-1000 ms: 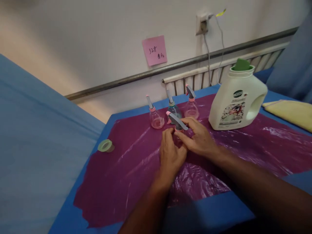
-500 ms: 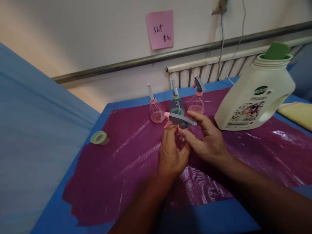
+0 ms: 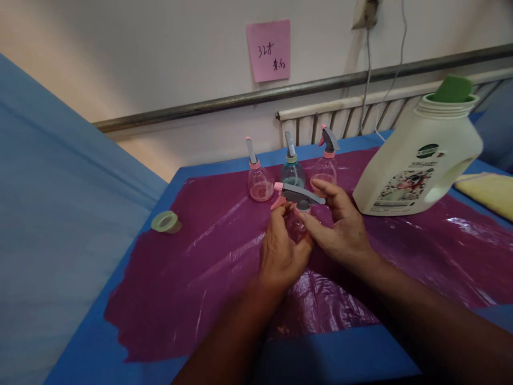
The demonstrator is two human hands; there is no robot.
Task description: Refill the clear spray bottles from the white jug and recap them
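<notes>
A clear spray bottle with a grey and pink trigger head (image 3: 298, 195) is between my two hands, its nozzle pointing left. My left hand (image 3: 282, 248) is closed round the bottle's body, with fingers up by the pink collar. At the collar, my right hand (image 3: 340, 224) grips with the thumb in front; its forefinger reaches up beside the head's grey tail. Just behind stand a spray bottle with pink liquid (image 3: 261, 188), one with blue-green liquid (image 3: 293, 175) and another with a pink collar (image 3: 324, 170). My hands hide much of the held bottle's body.
A large cream jug (image 3: 417, 160) with a green scoop (image 3: 455, 88) in its mouth stands at right, a yellow cloth (image 3: 487, 192) beyond it. A small translucent green cap (image 3: 166, 222) lies at left on the purple plastic sheet (image 3: 208, 278). A blue curtain (image 3: 68, 224) hangs at left.
My right forefinger has shifted slightly at the spray head, and my left fingers have moved a little at the collar. The whole view has drifted slightly; the other bottles stand as before.
</notes>
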